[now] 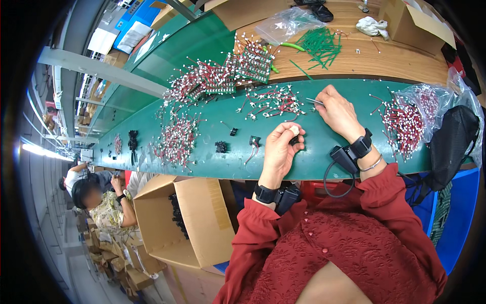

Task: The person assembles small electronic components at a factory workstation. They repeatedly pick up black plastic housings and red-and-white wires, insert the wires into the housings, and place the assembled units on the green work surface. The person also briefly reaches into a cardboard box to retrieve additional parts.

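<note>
My left hand point(281, 151) is closed around a small black part point(294, 140), mostly hidden by the fingers, just above the green bench mat point(212, 164). To its right, my right hand point(338, 112) pinches metal tweezers point(314, 101), their tips pointing left and apart from the black part. A loose spread of red wires with white connectors point(273, 103) lies just beyond both hands. Left of my left hand sits a small black piece with red wires point(254, 141). Further left are a cluster of black parts point(221, 147) and a single black part point(233, 131).
Wired circuit boards point(255, 63) are stacked at the back, near green strips point(321, 46). Wire piles lie left point(177, 139) and right point(402, 124), the latter by a black bag point(455, 142). An open carton point(202, 223) stands below the bench edge. A co-worker point(109, 207) sits far left.
</note>
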The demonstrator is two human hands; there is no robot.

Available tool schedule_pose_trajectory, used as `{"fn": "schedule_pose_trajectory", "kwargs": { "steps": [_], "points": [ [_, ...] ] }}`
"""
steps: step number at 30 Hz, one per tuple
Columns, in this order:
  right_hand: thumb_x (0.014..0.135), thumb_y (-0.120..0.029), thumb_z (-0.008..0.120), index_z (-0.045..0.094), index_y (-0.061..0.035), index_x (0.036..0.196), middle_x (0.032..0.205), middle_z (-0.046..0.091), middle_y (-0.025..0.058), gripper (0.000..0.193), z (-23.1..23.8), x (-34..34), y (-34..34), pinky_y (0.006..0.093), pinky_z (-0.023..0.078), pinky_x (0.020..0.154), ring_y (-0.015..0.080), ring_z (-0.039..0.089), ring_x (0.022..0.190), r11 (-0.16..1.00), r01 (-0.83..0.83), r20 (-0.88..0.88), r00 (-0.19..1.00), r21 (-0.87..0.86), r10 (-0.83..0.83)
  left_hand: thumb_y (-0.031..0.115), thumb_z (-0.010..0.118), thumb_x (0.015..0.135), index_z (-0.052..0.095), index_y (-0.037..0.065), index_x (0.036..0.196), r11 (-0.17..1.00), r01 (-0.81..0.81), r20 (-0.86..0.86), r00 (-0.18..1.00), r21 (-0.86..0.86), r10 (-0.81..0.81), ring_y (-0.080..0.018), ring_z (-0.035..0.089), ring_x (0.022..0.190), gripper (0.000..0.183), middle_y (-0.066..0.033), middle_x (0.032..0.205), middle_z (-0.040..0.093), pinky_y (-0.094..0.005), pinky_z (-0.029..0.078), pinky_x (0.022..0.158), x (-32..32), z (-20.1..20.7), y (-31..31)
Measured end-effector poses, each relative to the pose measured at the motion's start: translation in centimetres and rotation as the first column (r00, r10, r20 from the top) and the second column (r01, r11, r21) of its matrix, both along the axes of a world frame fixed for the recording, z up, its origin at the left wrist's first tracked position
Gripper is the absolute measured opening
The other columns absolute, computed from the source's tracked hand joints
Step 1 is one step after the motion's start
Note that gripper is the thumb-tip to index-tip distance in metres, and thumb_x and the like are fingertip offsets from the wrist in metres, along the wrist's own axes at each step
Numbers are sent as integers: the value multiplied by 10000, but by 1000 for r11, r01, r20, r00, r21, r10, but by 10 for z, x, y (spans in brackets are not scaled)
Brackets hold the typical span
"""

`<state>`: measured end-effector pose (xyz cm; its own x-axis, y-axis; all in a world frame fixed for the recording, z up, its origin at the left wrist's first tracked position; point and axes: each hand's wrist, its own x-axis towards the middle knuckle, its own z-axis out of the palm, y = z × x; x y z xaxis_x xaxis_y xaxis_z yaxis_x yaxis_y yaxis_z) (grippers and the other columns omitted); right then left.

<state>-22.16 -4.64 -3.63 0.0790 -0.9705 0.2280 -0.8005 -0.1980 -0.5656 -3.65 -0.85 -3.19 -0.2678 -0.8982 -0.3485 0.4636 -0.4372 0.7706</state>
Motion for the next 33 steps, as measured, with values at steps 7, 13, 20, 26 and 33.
{"fn": "schedule_pose_trajectory", "kwargs": {
  "steps": [7, 13, 20, 26, 33],
  "points": [
    [802, -91, 594, 558, -20, 872, 944, 527, 84, 106, 7, 3, 5, 396, 464, 680, 309, 572, 846, 994, -59, 92, 993, -95, 68, 42, 584, 843, 562, 32, 1022, 995, -23, 88, 996, -94, 31, -118, 553, 702, 181, -71, 869, 588, -246, 477, 603, -9, 2, -3],
    [825, -124, 577, 555, 1, 874, 845, 550, 137, 136, 14, 5, 8, 379, 455, 647, 314, 569, 786, 945, -323, 371, 872, -53, 319, 9, 606, 832, 572, 0, 1107, 954, -33, 203, 974, -297, 97, -104, 542, 666, 277, -69, 868, 587, -233, 467, 597, -10, 3, -6],
    [855, -119, 553, 582, 11, 862, 745, 634, 89, 133, 15, 7, 9, 267, 428, 596, 119, 543, 644, 809, -568, 785, 568, 154, 249, 62, 612, 848, 590, -2, 908, 975, -41, 217, 972, -220, 90, -113, 559, 646, 90, -53, 772, 595, -236, 466, 566, 0, 1, -6],
    [841, -114, 587, 631, -18, 948, 681, 642, 61, 150, 38, -17, 7, 158, 254, 417, -11, 392, 486, 680, -710, 982, 164, 183, -92, 94, 606, 860, 585, 20, 890, 981, -136, 72, 986, -137, 147, -117, 548, 646, 83, -44, 767, 587, -239, 463, 564, 4, 3, -3],
    [768, -16, 664, 658, 18, 933, 823, 658, 44, 169, 22, 11, 10, 216, 481, 710, 80, 595, 749, 814, -571, 948, 306, 112, 84, 111, 607, 862, 576, 55, 940, 998, -53, -290, 955, 18, 56, -134, 554, 690, 101, -36, 834, 588, -251, 471, 572, -2, 12, 5]
  ]
}}
